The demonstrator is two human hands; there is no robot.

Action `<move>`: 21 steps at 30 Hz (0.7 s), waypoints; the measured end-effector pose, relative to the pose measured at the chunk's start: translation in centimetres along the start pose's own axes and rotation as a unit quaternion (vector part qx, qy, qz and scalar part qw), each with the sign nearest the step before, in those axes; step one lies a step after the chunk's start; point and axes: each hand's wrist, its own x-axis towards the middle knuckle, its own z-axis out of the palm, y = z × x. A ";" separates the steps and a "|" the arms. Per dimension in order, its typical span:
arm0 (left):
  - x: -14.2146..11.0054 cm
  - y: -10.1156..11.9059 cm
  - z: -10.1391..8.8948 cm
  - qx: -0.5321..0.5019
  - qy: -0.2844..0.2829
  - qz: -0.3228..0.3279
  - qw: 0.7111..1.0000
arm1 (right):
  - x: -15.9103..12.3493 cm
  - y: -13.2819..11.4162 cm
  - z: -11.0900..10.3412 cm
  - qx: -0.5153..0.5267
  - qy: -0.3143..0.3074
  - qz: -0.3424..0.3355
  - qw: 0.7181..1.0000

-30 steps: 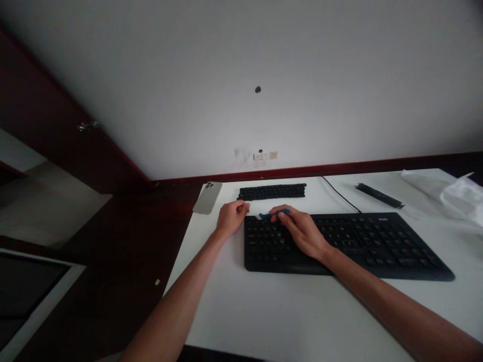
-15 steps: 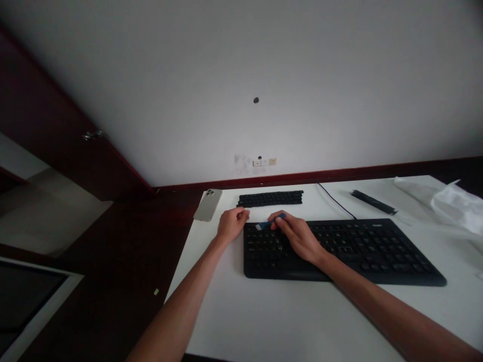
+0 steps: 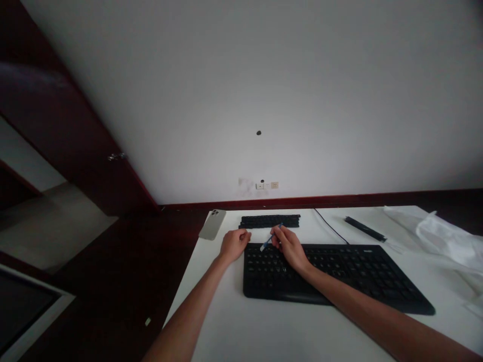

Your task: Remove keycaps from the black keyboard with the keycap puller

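My right hand (image 3: 290,246) pinches a small blue brush (image 3: 268,242) with pale bristles. The bristles point down at the upper left keys of a black keyboard (image 3: 339,266); whether they touch is unclear. My left hand (image 3: 234,244) rests at the keyboard's upper left corner with its fingers curled in. What those fingers hold, if anything, is hidden. Just beyond both hands, black keycaps (image 3: 269,221) appear to lie in close rows on the white table (image 3: 264,327).
A pale phone (image 3: 213,224) lies face down at the table's far left corner. To the right are a black cable (image 3: 332,226), a long dark strip (image 3: 365,230) and crumpled white plastic (image 3: 445,239). A wall with sockets (image 3: 267,186) stands behind.
The view has tilted up, so the table sits lower in it. In my right hand the brush has turned and now shows a narrower side. My left hand stays at the keyboard corner.
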 end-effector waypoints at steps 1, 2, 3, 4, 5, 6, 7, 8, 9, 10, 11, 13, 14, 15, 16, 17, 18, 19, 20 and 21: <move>0.0 0.0 0.0 -0.001 -0.001 -0.003 1.000 | -0.2 0.0 0.1 0.004 -0.010 -0.011 1.000; -0.1 0.0 0.1 -0.001 -0.002 -0.006 1.000 | -0.5 0.0 0.1 0.009 -0.020 -0.019 1.000; -0.1 0.0 0.1 -0.001 -0.004 -0.007 1.000 | -0.7 0.0 0.0 0.014 -0.024 -0.024 0.999; -0.1 0.0 0.2 0.000 -0.005 -0.008 1.000 | -0.8 0.1 0.0 0.019 -0.022 -0.026 0.999; -0.2 0.0 0.2 0.000 -0.006 -0.009 1.000 | -0.9 0.2 -0.1 0.024 -0.017 -0.028 0.999; -0.2 -0.1 0.3 -0.001 -0.007 -0.010 1.000 | -0.9 0.4 -0.1 0.024 -0.017 -0.029 0.999; -0.2 -0.1 0.3 -0.002 -0.007 -0.010 1.000 | -0.9 0.5 -0.2 0.019 -0.026 -0.030 0.999; -0.1 -0.1 0.3 -0.003 -0.005 -0.011 1.000 | -0.9 0.6 -0.2 0.010 -0.043 -0.032 0.999; -0.1 -0.1 0.3 -0.004 -0.004 -0.010 1.000 | -0.8 0.7 -0.3 -0.001 -0.059 -0.035 0.998; -0.1 -0.1 0.3 -0.005 -0.002 -0.009 1.000 | -0.8 0.8 -0.3 -0.010 -0.072 -0.039 0.997; -0.1 -0.1 0.3 -0.005 -0.001 -0.006 1.000 | -0.8 0.8 -0.4 -0.014 -0.077 -0.045 0.996; -0.1 -0.2 0.3 -0.005 -0.001 -0.004 1.000 | -0.7 0.8 -0.4 -0.006 -0.066 -0.048 0.997; -0.1 -0.2 0.3 -0.006 -0.002 -0.004 1.000 | -0.7 0.7 -0.4 0.000 -0.057 -0.045 0.997; -0.1 -0.3 0.3 -0.007 -0.004 -0.005 1.000 | -0.7 0.7 -0.5 0.003 -0.051 -0.041 0.998; -0.1 -0.3 0.3 -0.007 -0.004 -0.005 1.000 | -0.7 0.7 -0.5 0.002 -0.050 -0.039 0.998; -0.1 -0.3 0.3 -0.008 -0.006 -0.004 1.000 | -0.7 0.7 -0.5 -0.001 -0.052 -0.039 0.998; -0.1 -0.3 0.3 -0.008 -0.006 -0.004 1.000 | -0.7 0.7 -0.5 -0.006 -0.057 -0.043 0.997; -0.1 -0.3 0.3 -0.009 -0.007 -0.003 1.000 | -0.7 0.8 -0.5 -0.009 -0.060 -0.048 0.997; -0.1 -0.2 0.3 -0.009 -0.007 -0.003 1.000 | -0.7 0.8 -0.5 -0.011 -0.062 -0.051 0.997; -0.1 -0.2 0.3 -0.009 -0.007 -0.004 1.000 | -0.6 0.8 -0.5 -0.012 -0.064 -0.051 0.997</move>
